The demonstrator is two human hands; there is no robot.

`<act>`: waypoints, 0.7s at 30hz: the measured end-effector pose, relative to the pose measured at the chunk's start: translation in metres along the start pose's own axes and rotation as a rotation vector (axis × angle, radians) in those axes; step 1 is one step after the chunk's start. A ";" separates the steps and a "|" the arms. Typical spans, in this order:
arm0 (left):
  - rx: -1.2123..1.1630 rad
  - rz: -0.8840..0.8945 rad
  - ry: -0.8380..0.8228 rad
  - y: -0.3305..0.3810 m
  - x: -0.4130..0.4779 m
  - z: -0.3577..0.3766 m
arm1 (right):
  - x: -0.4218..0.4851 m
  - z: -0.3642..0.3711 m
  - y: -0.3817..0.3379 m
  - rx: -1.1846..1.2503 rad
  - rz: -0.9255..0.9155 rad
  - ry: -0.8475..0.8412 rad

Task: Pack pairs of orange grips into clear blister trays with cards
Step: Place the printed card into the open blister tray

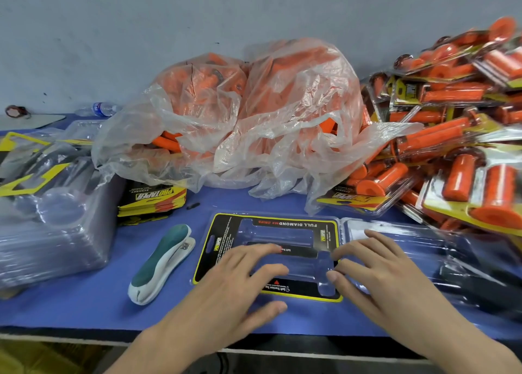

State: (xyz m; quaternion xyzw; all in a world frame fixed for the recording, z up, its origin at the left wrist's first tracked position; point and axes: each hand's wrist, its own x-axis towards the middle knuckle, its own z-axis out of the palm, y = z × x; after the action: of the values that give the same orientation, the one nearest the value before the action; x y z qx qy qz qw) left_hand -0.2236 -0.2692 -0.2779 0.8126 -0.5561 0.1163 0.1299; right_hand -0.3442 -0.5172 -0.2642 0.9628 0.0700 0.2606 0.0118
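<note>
Our flat left hand (240, 277) and right hand (378, 269) are pressing a tray (285, 266) holding only its card (282, 224); finished packs (452, 136) are lying at two o'clock.

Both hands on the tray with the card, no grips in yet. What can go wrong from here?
1. The left hand and right hand rest on the blister tray; the card may shift out of line with the pockets.
2. The pile of finished packs crowds the tray's open right half and could slide onto it.
</note>
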 end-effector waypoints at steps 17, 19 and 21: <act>0.029 0.158 -0.005 0.038 0.034 0.023 | 0.002 0.002 0.004 0.089 -0.001 -0.028; 0.020 0.161 -0.001 0.039 0.036 0.023 | 0.001 0.001 0.004 0.098 0.000 -0.029; 0.024 0.161 0.008 0.040 0.038 0.023 | 0.000 0.001 0.005 0.108 0.007 -0.041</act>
State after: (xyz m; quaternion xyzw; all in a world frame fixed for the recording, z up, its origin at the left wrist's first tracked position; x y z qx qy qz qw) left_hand -0.2464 -0.3238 -0.2840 0.7662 -0.6178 0.1363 0.1125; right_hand -0.3429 -0.5218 -0.2644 0.9674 0.0804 0.2368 -0.0398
